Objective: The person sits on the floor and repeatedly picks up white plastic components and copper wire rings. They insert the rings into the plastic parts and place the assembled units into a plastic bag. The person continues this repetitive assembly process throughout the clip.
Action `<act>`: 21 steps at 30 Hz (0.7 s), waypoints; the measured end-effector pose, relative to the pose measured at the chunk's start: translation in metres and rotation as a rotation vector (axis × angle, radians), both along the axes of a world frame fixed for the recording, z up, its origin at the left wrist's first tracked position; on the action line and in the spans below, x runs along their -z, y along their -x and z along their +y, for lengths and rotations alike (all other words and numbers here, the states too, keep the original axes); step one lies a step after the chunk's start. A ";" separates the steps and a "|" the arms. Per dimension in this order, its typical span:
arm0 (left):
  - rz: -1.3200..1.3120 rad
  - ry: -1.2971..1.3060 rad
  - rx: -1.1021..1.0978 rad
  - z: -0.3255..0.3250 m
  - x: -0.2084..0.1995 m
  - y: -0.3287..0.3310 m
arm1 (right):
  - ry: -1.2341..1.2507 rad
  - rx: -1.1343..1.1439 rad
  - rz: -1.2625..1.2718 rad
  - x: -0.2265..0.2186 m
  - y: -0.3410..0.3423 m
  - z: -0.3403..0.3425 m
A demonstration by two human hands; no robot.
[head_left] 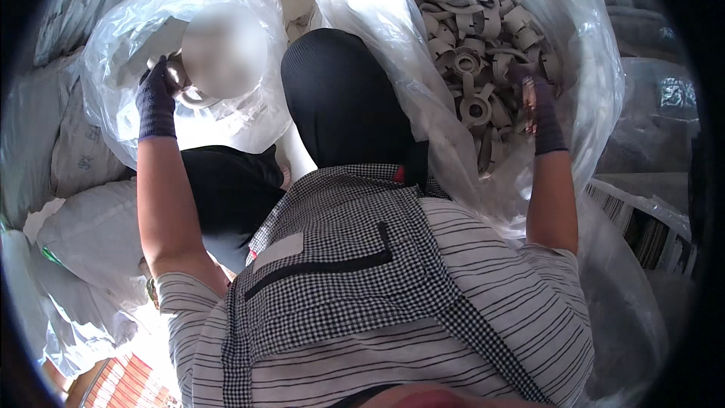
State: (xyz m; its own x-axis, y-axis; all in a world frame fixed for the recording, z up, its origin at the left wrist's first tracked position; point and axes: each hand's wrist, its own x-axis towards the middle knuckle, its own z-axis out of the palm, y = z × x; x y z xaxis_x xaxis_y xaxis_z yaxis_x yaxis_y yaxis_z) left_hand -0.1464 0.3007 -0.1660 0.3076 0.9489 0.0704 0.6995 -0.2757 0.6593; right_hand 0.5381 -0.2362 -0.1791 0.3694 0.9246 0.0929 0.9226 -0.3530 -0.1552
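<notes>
Left grip: the left hand [156, 98], in a dark knit glove, is closed on a pale ring-shaped plastic part [181, 79] held up at the far left, inside the mouth of a clear plastic bag [249, 117].
Right grip: the right hand [540, 109], gloved alike, is buried among the loose parts at the far right; whether its fingers are closed on one I cannot tell.
Parts: a heap of grey-white moulded rings and collars [472, 53], smooth, matte, round with hollow centres, some with a stub or tab, fills the right bag [377, 45].
Bags: thin, glossy, crinkled film, both standing open.
Doing it well: I judge it best to take one ring at a time by its rim and keep the film clear of the fingers.
Near: a checked apron [340, 287] over a striped shirt.
Left edge: stacked white woven sacks [83, 227].
</notes>
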 end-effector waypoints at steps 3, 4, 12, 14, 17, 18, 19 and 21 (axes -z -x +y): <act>-0.133 0.334 -0.329 0.065 0.024 0.042 | 0.279 0.242 0.425 0.015 0.071 0.044; 0.328 0.044 -0.155 0.069 0.022 0.029 | 0.367 0.320 0.405 0.017 0.086 0.045; -0.833 0.294 -0.357 -0.015 -0.020 -0.047 | 0.516 0.548 0.297 0.085 0.088 0.012; -0.668 0.111 -0.221 -0.027 -0.023 -0.047 | 0.524 0.522 0.320 0.115 0.073 -0.009; -0.800 0.169 -0.150 -0.037 -0.016 -0.045 | 0.516 0.590 0.317 0.132 0.058 -0.015; -0.607 0.035 -0.048 -0.041 -0.008 -0.044 | 0.490 0.603 0.285 0.131 0.045 -0.021; -0.440 -0.112 0.035 -0.043 0.007 -0.042 | 0.466 0.621 0.241 0.127 0.021 -0.033; -0.633 0.096 -0.016 -0.067 -0.014 -0.048 | 0.404 0.437 0.171 0.103 0.021 -0.021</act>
